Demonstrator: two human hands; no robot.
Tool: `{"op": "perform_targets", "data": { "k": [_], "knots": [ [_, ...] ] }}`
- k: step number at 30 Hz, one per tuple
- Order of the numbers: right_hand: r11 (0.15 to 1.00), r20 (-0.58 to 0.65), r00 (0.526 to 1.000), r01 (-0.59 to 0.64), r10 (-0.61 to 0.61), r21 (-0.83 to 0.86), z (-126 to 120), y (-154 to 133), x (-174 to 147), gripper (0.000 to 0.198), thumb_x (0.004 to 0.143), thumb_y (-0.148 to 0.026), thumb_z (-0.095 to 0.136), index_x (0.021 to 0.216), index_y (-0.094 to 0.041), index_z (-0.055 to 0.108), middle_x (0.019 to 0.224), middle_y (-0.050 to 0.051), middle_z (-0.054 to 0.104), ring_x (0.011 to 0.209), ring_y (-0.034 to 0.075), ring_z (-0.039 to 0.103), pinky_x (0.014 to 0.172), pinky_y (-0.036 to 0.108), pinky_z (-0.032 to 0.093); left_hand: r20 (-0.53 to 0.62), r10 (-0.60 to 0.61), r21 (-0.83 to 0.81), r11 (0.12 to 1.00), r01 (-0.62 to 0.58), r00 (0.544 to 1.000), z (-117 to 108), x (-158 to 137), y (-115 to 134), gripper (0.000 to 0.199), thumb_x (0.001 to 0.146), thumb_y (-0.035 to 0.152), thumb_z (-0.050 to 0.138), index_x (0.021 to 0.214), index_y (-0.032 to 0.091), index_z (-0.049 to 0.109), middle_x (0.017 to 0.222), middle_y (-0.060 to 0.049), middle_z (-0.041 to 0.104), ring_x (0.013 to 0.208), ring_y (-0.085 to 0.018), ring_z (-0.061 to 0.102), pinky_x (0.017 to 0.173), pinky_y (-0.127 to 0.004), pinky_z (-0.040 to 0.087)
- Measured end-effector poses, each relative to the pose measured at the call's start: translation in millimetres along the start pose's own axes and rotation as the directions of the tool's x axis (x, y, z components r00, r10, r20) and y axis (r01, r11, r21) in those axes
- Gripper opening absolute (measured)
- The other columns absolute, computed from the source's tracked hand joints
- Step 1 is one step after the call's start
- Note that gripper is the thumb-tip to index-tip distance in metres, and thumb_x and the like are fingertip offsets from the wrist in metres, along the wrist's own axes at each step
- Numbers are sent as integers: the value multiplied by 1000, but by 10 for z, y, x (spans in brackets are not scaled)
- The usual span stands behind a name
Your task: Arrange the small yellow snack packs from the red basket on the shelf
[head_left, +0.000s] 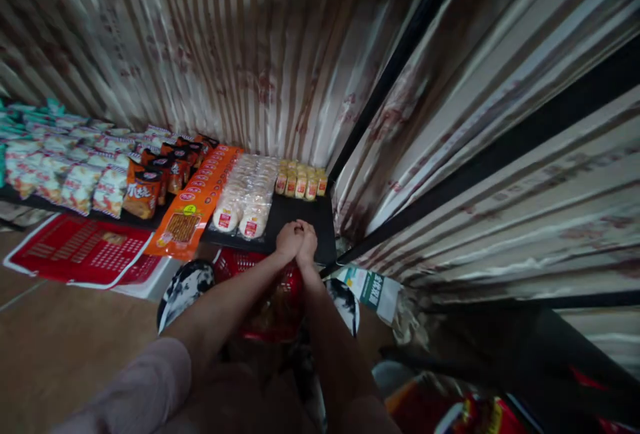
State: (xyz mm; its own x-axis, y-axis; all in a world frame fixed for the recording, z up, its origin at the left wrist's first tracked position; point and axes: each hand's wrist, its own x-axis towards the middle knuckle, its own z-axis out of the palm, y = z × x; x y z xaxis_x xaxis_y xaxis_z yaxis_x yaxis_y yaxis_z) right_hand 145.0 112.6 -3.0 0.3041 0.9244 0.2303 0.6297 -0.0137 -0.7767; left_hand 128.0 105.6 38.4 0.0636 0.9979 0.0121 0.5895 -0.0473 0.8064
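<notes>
My left hand (289, 241) and my right hand (307, 242) meet over the front of a black shelf (285, 211). Their fingers are closed and pressed together, so whatever they may hold is hidden. Just behind them stand several small yellow packs (301, 184) with red labels. To the left lie two rows of round white cakes in clear wrap (253, 221). Beside those is a long orange snack packet (183, 227) that hangs over the shelf edge. A red basket (240, 262) sits beneath my forearms, between my knees.
Orange-and-black bags (143, 191) and white snack bags (109, 191) line the shelf's left part. A red bag (80, 251) hangs below. Striped curtain (250, 54) and dark frame bars (400, 54) close off the back and right. Plastic packaging (373, 291) lies at the right.
</notes>
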Motion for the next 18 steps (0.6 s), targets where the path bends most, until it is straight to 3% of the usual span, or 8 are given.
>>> {"op": "perform_targets", "data": {
  "k": [3, 5, 8, 13, 18],
  "knots": [
    [1000, 16, 1000, 6, -6, -17, -4, -50, -170, 37, 77, -13, 38, 103, -15, 65, 100, 9, 64, 91, 17, 56, 85, 28, 43, -34, -33, 40, 999, 35, 999, -158, -155, -135, 39, 79, 2, 35, 100, 12, 65, 108, -13, 64, 117, -25, 49, 104, -38, 33],
    [999, 32, 999, 13, -13, -29, -13, -87, -287, 36, 78, -13, 37, 100, -15, 65, 97, 9, 64, 90, 17, 55, 85, 28, 42, -10, -34, 33, 999, 35, 999, -340, -261, -290, 32, 81, 8, 39, 96, 13, 66, 100, -11, 65, 101, -22, 57, 94, -35, 42],
    [998, 39, 998, 45, -43, -50, -31, -150, -474, 34, 79, -13, 37, 99, -16, 65, 96, 8, 64, 90, 18, 53, 86, 28, 40, -2, -23, 27, 999, 23, 1000, -531, -420, -500, 27, 80, 9, 42, 91, 15, 65, 94, -8, 64, 91, -19, 57, 89, -32, 45],
    [996, 37, 997, 64, -61, -64, -32, -202, -796, 31, 81, -14, 38, 99, -16, 64, 96, 7, 64, 89, 18, 53, 85, 28, 40, -46, 14, 5, 1000, -14, 999, -549, -699, -682, 25, 81, 12, 42, 94, 16, 62, 95, -7, 60, 88, -16, 56, 86, -28, 45],
    [993, 100, 991, 97, -90, -68, 68, -48, -1116, 29, 83, -15, 39, 99, -17, 63, 98, 7, 64, 93, 18, 53, 86, 28, 40, -22, 38, 30, 999, -37, 999, -556, -994, -873, 24, 81, 12, 40, 93, 16, 61, 95, -6, 59, 94, -16, 55, 90, -27, 43]
  ]
}}
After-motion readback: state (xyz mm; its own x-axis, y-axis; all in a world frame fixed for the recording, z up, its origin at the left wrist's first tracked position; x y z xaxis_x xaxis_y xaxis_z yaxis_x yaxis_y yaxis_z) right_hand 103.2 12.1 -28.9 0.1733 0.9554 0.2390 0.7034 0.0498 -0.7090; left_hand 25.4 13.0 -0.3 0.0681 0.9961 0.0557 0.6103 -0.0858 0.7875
